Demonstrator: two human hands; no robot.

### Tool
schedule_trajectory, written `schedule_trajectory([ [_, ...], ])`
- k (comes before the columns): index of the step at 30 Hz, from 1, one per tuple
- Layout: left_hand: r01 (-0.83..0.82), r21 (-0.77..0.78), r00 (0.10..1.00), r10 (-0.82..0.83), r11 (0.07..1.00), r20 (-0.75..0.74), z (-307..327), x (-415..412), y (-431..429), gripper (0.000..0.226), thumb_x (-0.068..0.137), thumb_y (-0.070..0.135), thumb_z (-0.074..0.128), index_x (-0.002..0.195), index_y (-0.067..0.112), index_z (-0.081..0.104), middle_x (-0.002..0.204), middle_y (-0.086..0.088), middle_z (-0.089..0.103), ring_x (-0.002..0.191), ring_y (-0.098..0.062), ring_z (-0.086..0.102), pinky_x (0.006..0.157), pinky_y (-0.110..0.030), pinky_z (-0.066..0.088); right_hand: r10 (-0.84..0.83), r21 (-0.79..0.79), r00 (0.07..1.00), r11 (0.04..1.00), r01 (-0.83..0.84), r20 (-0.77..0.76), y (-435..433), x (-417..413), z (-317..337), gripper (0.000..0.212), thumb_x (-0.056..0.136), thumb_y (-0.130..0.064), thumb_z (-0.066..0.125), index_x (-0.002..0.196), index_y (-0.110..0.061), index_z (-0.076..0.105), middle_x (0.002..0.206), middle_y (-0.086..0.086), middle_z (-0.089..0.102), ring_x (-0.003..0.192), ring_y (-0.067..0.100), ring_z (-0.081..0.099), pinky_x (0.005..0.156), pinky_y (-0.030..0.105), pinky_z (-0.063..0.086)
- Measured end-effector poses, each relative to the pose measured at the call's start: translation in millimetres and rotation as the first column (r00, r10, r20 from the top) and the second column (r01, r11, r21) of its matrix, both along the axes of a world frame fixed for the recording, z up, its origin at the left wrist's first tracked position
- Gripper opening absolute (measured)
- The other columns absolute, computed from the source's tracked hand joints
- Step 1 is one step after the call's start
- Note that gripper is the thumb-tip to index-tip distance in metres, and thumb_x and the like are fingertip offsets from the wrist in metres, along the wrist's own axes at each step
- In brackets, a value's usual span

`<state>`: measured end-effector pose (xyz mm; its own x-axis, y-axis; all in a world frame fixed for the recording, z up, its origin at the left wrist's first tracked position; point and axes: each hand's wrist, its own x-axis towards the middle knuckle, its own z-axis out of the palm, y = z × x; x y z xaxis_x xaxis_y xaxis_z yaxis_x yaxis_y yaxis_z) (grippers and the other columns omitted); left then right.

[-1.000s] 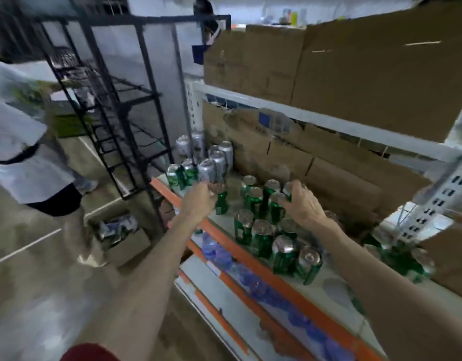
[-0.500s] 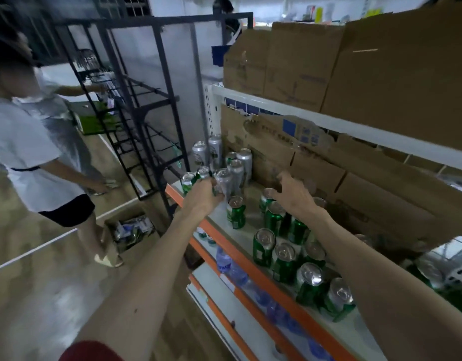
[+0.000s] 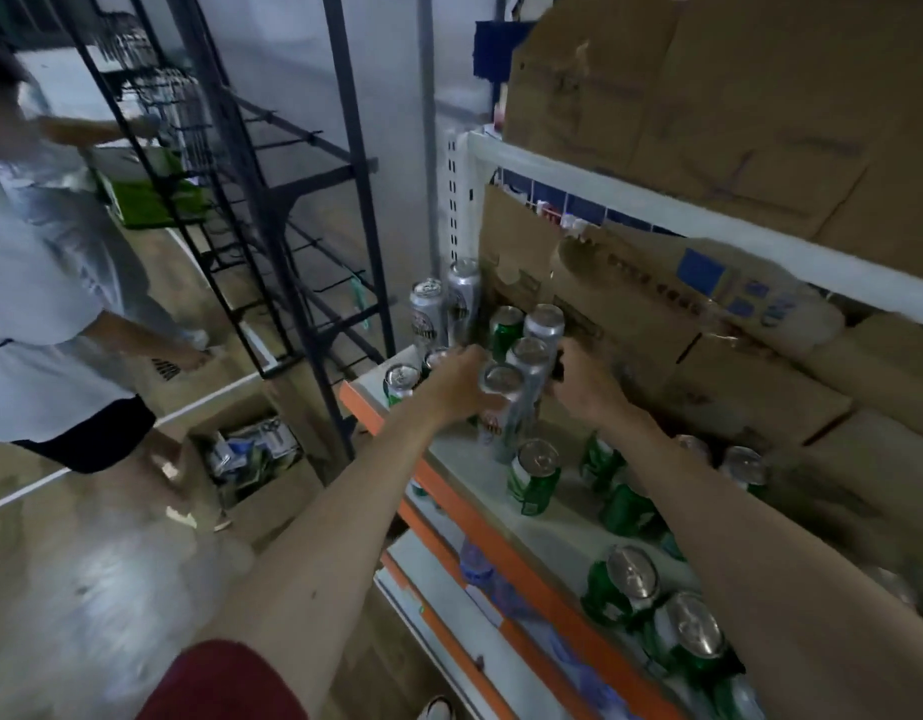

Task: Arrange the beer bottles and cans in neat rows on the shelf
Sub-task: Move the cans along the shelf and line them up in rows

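A shelf with an orange front edge (image 3: 377,414) carries beer cans. Tall silver cans (image 3: 427,315) stand at its far left end, and short green cans (image 3: 534,476) are spread along it to the right, some near the front (image 3: 683,636). My left hand (image 3: 455,383) is wrapped around a tall silver can (image 3: 501,415) near the shelf's front. Just right of the silver group, my right hand (image 3: 590,388) has its fingers curled against another silver can (image 3: 528,362). What those fingers hold is hidden.
Cardboard boxes (image 3: 719,366) fill the back of this shelf and the white shelf above (image 3: 708,96). A black wire rack (image 3: 272,200) stands to the left. A person in a white shirt (image 3: 43,304) stands by an open box on the floor (image 3: 251,454). Blue-wrapped bottles (image 3: 480,569) lie on the lower shelf.
Both hands have shifted left along the shelf, from the green cans to the silver group. My left hand has closed on a tall silver can. The view has moved closer.
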<state>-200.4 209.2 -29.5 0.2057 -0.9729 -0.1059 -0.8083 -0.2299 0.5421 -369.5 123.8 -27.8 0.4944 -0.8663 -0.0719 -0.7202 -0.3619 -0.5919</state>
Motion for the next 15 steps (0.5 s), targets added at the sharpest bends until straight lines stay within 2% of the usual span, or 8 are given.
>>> schedule_trajectory([
  [3,0.157,0.076,0.987,-0.154,0.985,-0.034,-7,16,-26,0.06,0.082,0.025,0.078,0.132,0.007,0.051,0.129,-0.013,0.06,0.119,-0.028,0.057,0.093,-0.03,0.045,0.01,-0.02,0.999,1.0,-0.011,-0.037,-43,20,-36,0.044,0.089,-0.035,0.058,0.131,-0.025,0.044,0.122,0.007,0.061,0.114,0.028,0.059,0.091,0.04,0.048],
  [4,0.193,0.105,0.981,-0.189,0.976,-0.045,-11,20,-33,0.059,0.081,0.026,0.079,0.13,0.007,0.052,0.125,-0.013,0.062,0.114,-0.028,0.06,0.094,-0.034,0.048,0.013,0.001,0.999,1.0,-0.013,-0.048,-52,25,-43,0.046,0.089,-0.035,0.056,0.132,-0.025,0.042,0.125,0.009,0.059,0.115,0.03,0.058,0.09,0.038,0.047],
  [7,0.279,0.127,0.96,-0.278,0.952,-0.031,-19,27,-44,0.053,0.077,0.027,0.081,0.12,0.007,0.058,0.111,-0.009,0.066,0.101,-0.025,0.064,0.088,-0.038,0.052,0.016,0.028,0.994,1.0,-0.014,-0.105,-49,39,-32,0.049,0.09,-0.019,0.061,0.135,-0.025,0.04,0.129,0.013,0.056,0.115,0.032,0.056,0.084,0.032,0.041],
  [10,0.308,0.096,0.951,-0.304,0.947,-0.047,-23,30,-51,0.052,0.073,0.029,0.084,0.116,0.01,0.061,0.105,-0.004,0.065,0.094,-0.021,0.062,0.085,-0.034,0.051,0.009,0.04,0.996,0.999,-0.006,-0.09,-55,42,-32,0.05,0.093,-0.009,0.056,0.138,-0.024,0.042,0.133,0.01,0.056,0.121,0.03,0.054,0.094,0.036,0.044],
  [13,0.343,0.086,0.939,-0.342,0.935,-0.023,-21,33,-57,0.048,0.07,0.031,0.086,0.109,0.012,0.065,0.099,-0.005,0.07,0.089,-0.022,0.065,0.082,-0.037,0.054,0.009,0.05,0.998,0.999,-0.006,-0.069,-55,40,-27,0.041,0.094,-0.019,0.054,0.133,-0.029,0.046,0.123,0.002,0.059,0.114,0.023,0.056,0.098,0.041,0.046],
  [15,0.383,0.093,0.923,-0.383,0.919,-0.019,-17,34,-61,0.044,0.07,0.03,0.086,0.106,0.012,0.068,0.096,-0.004,0.071,0.085,-0.021,0.066,0.079,-0.033,0.055,-0.022,0.062,0.999,0.998,0.024,-0.035,-51,36,-25,0.035,0.093,-0.022,0.056,0.127,-0.032,0.051,0.124,0.002,0.061,0.113,0.025,0.058,0.099,0.044,0.047],
])
